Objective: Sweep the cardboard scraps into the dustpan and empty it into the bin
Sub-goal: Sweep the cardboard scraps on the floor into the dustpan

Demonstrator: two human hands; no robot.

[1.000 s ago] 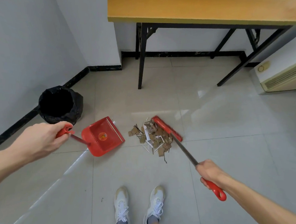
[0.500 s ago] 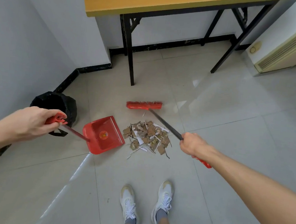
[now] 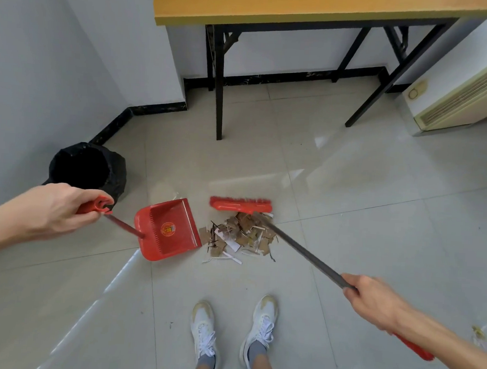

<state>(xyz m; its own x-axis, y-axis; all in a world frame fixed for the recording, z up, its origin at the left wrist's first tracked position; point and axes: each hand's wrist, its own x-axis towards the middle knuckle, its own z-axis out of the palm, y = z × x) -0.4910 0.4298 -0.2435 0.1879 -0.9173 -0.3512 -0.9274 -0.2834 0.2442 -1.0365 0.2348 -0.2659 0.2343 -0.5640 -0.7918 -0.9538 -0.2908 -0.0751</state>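
0 scraps (image 3: 240,237) in dustpan (image 3: 167,228) yet; left hand (image 3: 54,209) grips it, right hand (image 3: 373,302) grips broom (image 3: 240,204); sweeping, bin (image 3: 88,169) emptying remain.

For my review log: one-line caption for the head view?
Left hand holds red dustpan beside cardboard scraps; right hand sets broom behind them.

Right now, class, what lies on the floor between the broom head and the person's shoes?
In the head view, the pile of cardboard scraps lies just below the broom head; from there to the shoes is bare tile.
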